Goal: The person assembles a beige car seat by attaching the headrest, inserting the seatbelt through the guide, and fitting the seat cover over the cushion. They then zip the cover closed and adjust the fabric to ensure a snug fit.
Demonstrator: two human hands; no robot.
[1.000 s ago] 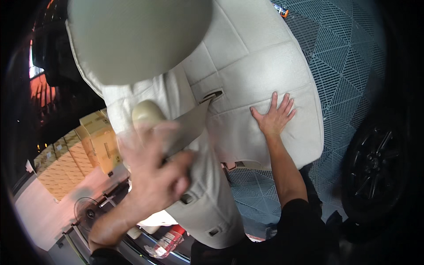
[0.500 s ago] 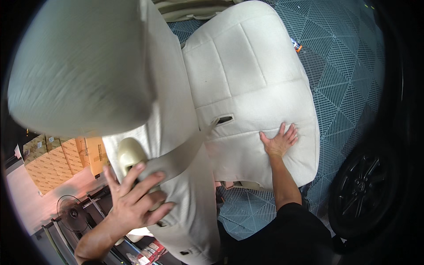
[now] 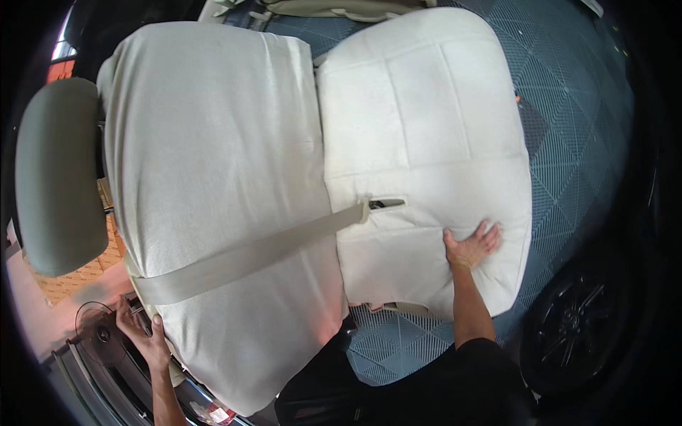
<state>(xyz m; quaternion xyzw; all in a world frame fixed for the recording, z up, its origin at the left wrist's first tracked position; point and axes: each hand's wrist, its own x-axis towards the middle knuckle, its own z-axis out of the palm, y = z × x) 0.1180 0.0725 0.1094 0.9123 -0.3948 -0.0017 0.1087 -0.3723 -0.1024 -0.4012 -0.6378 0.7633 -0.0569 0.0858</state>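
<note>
A car seat in pale cream fabric lies across the view, its backrest (image 3: 234, 128) at left and its cushion (image 3: 426, 142) at right. My right hand (image 3: 472, 247) presses on the cushion, fingers spread. A beige seat belt (image 3: 256, 259) crosses the backrest from its outer edge to a slot (image 3: 387, 204) in the cushion. By that outer edge, just below the belt's end, is my left hand (image 3: 148, 342), thumb and fingers apart with nothing visible in them; whether it touches the backrest I cannot tell. A grey-green headrest (image 3: 60, 177) sticks out at far left.
Blue-grey grid tiles (image 3: 561, 156) make up the floor. A black wheel (image 3: 568, 326) stands at lower right. Cardboard boxes (image 3: 74, 278) and a fan (image 3: 99, 332) show beyond the backrest. Another beige seat part (image 3: 348, 8) lies at the top edge.
My view has drawn back, so the headrest looks smaller and farther left. My left hand has moved off the beige belt guide, toward the lower left. The right hand keeps its place on the cushion.
</note>
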